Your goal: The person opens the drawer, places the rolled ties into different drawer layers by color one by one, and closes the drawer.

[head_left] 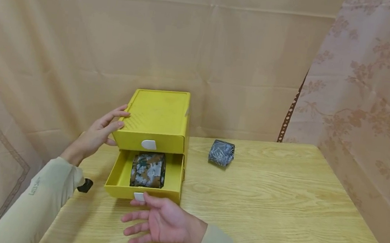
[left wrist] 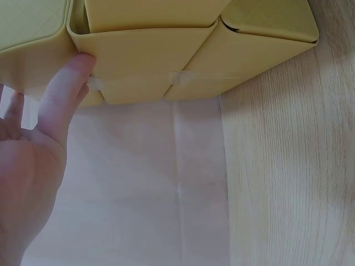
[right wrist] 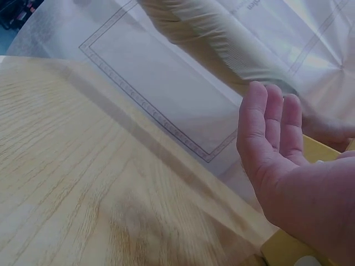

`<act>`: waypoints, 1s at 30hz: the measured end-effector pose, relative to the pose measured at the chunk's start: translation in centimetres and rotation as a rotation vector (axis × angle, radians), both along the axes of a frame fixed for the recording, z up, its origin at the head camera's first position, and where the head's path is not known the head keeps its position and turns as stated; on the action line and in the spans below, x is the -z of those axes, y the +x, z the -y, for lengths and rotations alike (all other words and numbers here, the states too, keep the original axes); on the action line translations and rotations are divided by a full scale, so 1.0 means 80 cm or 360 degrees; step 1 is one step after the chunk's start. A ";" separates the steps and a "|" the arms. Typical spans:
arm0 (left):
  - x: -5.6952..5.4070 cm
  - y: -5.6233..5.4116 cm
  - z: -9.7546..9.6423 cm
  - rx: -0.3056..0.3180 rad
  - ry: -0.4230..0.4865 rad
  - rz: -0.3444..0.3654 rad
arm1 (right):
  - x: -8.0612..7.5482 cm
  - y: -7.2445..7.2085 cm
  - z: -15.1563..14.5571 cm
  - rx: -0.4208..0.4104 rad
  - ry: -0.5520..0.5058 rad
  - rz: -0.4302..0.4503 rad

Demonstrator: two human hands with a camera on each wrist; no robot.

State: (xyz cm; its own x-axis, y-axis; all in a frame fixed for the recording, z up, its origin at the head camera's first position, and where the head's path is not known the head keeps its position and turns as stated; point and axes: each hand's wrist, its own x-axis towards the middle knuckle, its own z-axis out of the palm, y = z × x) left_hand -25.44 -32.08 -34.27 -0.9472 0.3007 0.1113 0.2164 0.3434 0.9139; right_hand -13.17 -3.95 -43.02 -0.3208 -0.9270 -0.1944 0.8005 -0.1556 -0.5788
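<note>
A yellow two-drawer box [head_left: 159,111] stands on the table, its upper drawer shut. My left hand [head_left: 93,136] rests on the box's top left edge, fingers extended; in the left wrist view its thumb [left wrist: 69,91] presses the yellow side. The lower drawer [head_left: 173,195] is pulled out. Inside it lies a roll of camouflage-patterned cloth [head_left: 148,170]. At the lower drawer's front, my right hand [head_left: 169,221] pinches the white pull tab [head_left: 138,196] between thumb and index finger. Its other fingers [right wrist: 255,113] are stretched out.
A dark rolled cloth [head_left: 222,153] with a pale leaf pattern lies on the wooden table [head_left: 279,203], right of the box. Beige curtains [head_left: 245,63] hang directly behind the table, with a floral one [head_left: 379,118] on the right.
</note>
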 end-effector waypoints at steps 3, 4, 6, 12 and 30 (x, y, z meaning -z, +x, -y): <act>0.000 0.001 0.001 0.0007 0.0014 -0.0002 | 0.001 0.000 0.001 -0.0016 -0.0023 -0.0013; 0.000 0.001 0.002 0.0010 0.0021 -0.0002 | 0.001 0.000 0.001 -0.0019 -0.0031 -0.0011; 0.000 0.002 0.002 0.0011 0.0036 -0.0002 | 0.001 -0.001 0.001 -0.0025 -0.0039 -0.0004; -0.001 0.000 0.002 0.0000 0.0041 0.0006 | -0.003 -0.004 0.002 0.0063 -0.0049 0.0009; 0.001 0.000 0.003 -0.0022 -0.0017 0.0016 | -0.011 -0.033 0.024 0.0313 -0.0113 0.0155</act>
